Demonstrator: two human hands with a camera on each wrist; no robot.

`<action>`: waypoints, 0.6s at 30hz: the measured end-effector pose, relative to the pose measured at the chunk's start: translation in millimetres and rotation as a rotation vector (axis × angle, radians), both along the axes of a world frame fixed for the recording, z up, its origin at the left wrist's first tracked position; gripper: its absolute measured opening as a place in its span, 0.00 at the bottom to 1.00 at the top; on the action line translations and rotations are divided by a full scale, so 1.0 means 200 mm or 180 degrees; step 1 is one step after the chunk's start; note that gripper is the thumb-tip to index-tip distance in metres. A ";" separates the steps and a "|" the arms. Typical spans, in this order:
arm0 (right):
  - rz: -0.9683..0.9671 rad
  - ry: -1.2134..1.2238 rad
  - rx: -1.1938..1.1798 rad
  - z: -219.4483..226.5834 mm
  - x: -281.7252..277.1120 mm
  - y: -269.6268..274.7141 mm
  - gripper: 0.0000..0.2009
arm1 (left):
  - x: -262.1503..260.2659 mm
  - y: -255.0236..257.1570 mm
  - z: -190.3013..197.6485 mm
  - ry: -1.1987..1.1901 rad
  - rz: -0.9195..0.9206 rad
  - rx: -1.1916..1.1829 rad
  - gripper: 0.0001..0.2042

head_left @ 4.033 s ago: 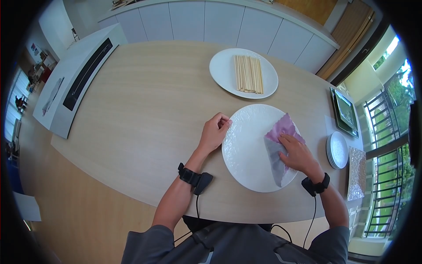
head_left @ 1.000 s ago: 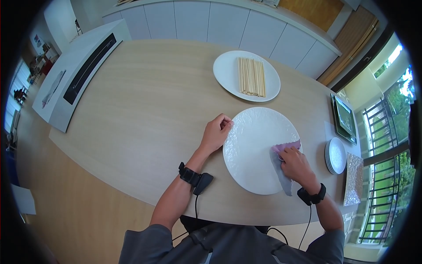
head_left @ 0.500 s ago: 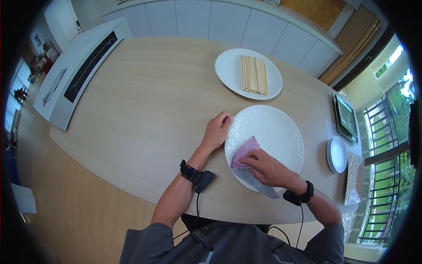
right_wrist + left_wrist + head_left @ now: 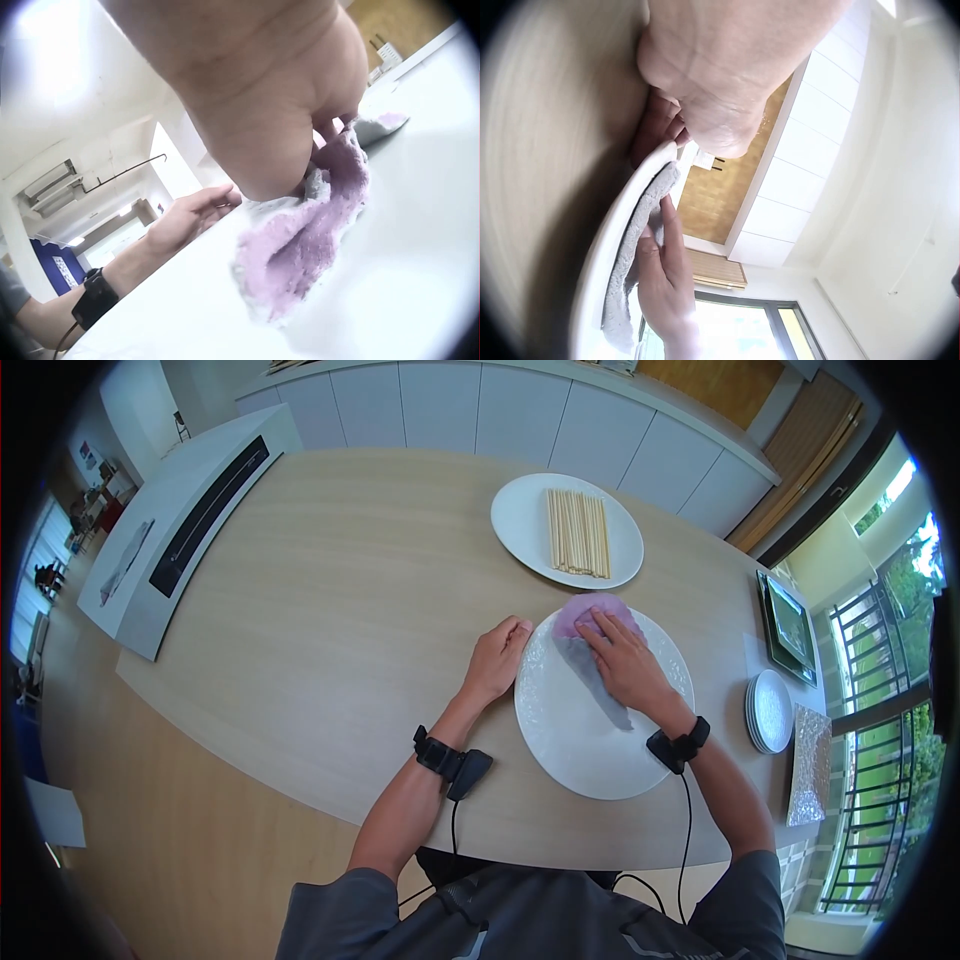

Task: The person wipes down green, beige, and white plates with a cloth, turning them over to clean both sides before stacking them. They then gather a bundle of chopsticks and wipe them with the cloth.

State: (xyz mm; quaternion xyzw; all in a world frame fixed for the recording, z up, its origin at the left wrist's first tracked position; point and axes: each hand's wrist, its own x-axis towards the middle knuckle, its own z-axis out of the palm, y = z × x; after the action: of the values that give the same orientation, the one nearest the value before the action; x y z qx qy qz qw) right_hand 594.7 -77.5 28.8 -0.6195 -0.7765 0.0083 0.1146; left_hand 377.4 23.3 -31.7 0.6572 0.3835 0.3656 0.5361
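Note:
A large white plate [image 4: 560, 750] with a textured rim lies on the table in front of the person. At its left edge, the left hand [image 4: 496, 660] grips the rim with curled fingers; part of this grip is hidden. A purple-and-grey cloth [image 4: 597, 680] lies across the upper part of the plate. The right hand [image 4: 632, 666] is over it, fingers reaching forward and pressing the cloth down. Folds of the cloth [image 4: 300, 247] bunch up between thumb and fingers in the right wrist view. In the left wrist view, the cloth's grey side [image 4: 622, 277] hangs below the right hand.
Behind the large plate stands a white oval plate [image 4: 515, 525] bearing a row of pale sticks [image 4: 578, 532]. Small stacked plates [image 4: 770, 710], dark green trays [image 4: 785, 620] and a glittery rectangular tray [image 4: 808, 765] sit along the right edge. A white unit [image 4: 190, 510] adjoins the table's left end.
The right hand has swept the cloth from the plate's right side to its lower left, then up to the far rim. The left hand has stayed at the left rim.

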 end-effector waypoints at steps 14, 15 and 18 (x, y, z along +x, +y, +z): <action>-0.0580 0.0200 -0.0324 0.06 0.26 -0.54 0.22 | 0.01 -0.01 0.00 0.0014 0.0017 0.0109 0.13; -0.0569 0.0332 -0.0428 0.08 0.25 -0.59 0.21 | 0.01 -0.01 0.00 0.0026 0.0017 0.0097 0.13; -0.0274 0.0724 -0.0730 0.15 0.17 -0.70 0.21 | 0.01 0.00 -0.02 0.0042 0.0016 0.0092 0.12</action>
State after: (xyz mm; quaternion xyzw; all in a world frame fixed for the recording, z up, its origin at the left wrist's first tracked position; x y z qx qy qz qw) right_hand 629.3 -218.1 58.2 -0.6563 -0.7252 0.1621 0.1306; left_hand 379.2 23.6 -35.1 0.6663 0.3834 0.3681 0.5230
